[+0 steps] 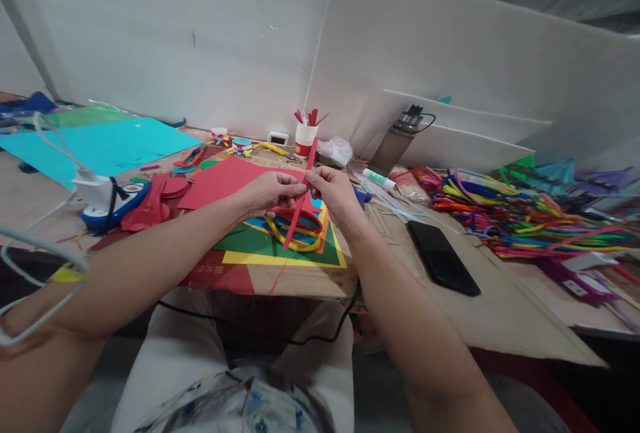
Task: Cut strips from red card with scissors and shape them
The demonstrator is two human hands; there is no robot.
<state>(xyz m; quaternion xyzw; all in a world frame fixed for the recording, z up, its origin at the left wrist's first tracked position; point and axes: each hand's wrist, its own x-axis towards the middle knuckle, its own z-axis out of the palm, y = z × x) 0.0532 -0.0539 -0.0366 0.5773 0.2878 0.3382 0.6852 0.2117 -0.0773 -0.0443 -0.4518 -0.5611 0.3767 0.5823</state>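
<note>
A narrow red paper strip [295,225] runs slantwise between my hands, its upper end near the paper cup and its lower end over the scissors. My left hand [274,191] pinches the strip near its middle. Close beside it, my right hand [330,188] grips the same strip between thumb and fingers. Beneath them lie scissors [313,244] with red and yellow handles, their blades hidden. Under the scissors are stacked coloured sheets, among them a green sheet [235,241] and a yellow sheet [295,259]. A larger red sheet [220,180] lies behind my left hand.
A paper cup of pens [305,138] and a grey bottle [396,143] stand at the back. Right of my hands are a black phone [443,256], a glue stick [379,178] and many pipe cleaners [530,213]. On the left, a blue glue-gun-like tool [113,210] has cables, beside turquoise paper [107,150].
</note>
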